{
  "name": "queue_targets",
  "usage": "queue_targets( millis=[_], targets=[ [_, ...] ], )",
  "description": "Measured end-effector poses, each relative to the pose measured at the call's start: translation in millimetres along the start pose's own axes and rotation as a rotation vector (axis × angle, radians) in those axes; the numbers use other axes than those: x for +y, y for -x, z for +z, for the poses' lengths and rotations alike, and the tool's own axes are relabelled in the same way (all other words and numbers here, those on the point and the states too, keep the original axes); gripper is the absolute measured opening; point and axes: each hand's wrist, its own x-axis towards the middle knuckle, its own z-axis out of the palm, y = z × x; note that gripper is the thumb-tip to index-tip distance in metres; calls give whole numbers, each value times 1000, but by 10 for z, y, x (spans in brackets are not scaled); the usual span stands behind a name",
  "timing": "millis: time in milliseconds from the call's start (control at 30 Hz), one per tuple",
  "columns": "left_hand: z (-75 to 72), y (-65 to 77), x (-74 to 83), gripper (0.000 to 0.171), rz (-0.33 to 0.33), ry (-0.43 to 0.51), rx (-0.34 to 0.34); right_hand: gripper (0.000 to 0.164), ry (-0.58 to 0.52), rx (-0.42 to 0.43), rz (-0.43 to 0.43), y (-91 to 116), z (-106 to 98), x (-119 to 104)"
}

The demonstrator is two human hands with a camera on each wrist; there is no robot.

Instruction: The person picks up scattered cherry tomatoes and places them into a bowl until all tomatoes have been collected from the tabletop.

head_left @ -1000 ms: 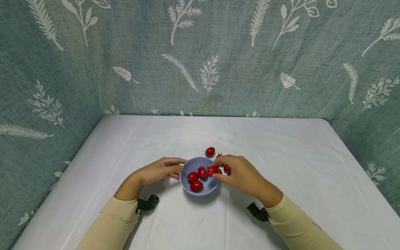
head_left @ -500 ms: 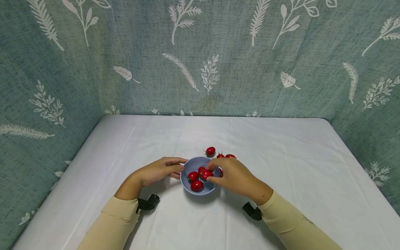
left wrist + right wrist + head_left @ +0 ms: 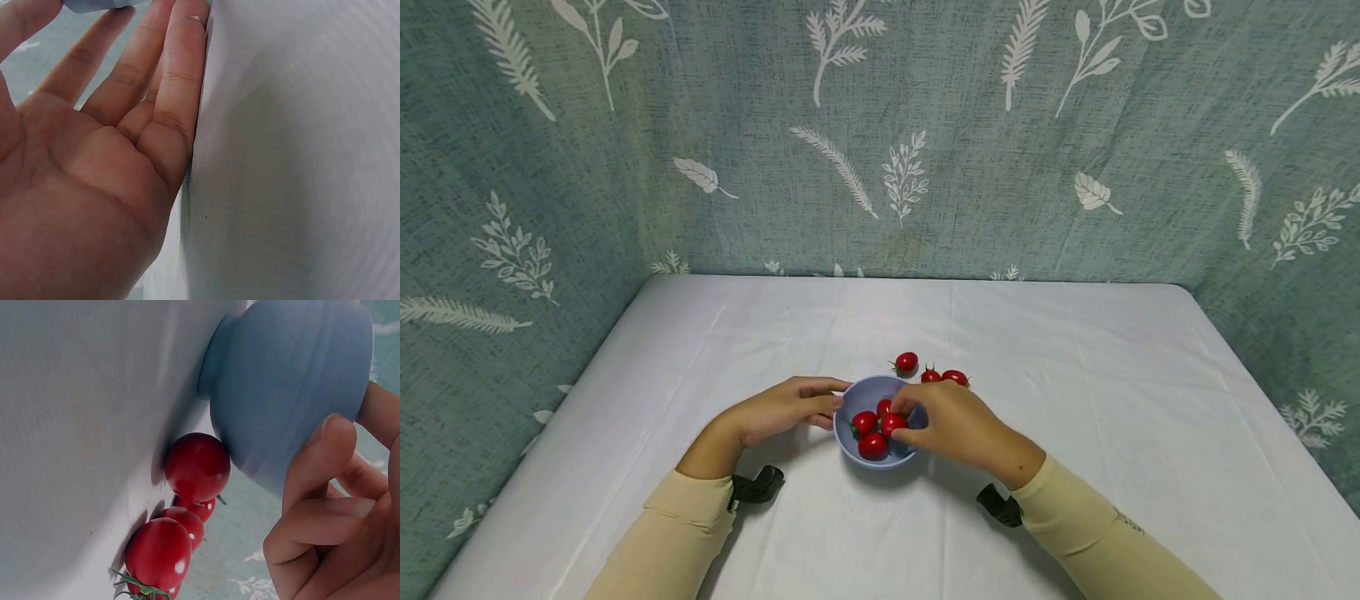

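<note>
A light blue bowl (image 3: pixel 844 450) stands on the white-covered table, holding red cherry tomatoes (image 3: pixel 873 446). My left hand (image 3: pixel 786 412) is at the bowl's left side, fingers extended, thumb and fingertips touching its wall; in the left wrist view the bowl's underside (image 3: pixel 94 5) shows at the fingertips. My right hand (image 3: pixel 962 421) reaches over the right rim, thumb and index finger pinching one cherry tomato (image 3: pixel 893 425) low among the others. In the right wrist view, the bowl (image 3: pixel 281 381) hides the pinched tomato, and the other right fingers (image 3: pixel 319 522) are curled outside it.
Behind the bowl lie loose cherry tomatoes: one alone (image 3: pixel 906 363) and a pair (image 3: pixel 955 377) to its right. The right wrist view shows several beside the bowl, the nearest tomato (image 3: pixel 197 467) close to its wall. A green leaf-patterned curtain (image 3: pixel 970 167) surrounds the table.
My right hand has moved left and down into the bowl with the pinched cherry tomato, uncovering the loose tomatoes behind it. The left hand and bowl have stayed in place.
</note>
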Motion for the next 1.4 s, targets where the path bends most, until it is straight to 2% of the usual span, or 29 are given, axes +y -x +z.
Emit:
queue_targets(
  millis=[367, 667, 967, 1133, 1400],
  targets=[
    [-5, -11, -5, 54, -5, -2, 5, 25, -18, -37, 41, -25, 26, 11],
    [-10, -21, -17, 54, -18, -4, 16, 24, -9, -26, 51, -21, 13, -8],
    [-14, -17, -20, 54, -20, -10, 15, 27, 10, 26, 21, 23, -55, -1],
    [-13, -20, -16, 54, -23, -8, 17, 26, 22, 81, -11, 84, -134, 18],
    [-9, -1, -2, 54, -29, 1, 18, 19, -58, 180, -29, 165, -260, 95]
  ],
)
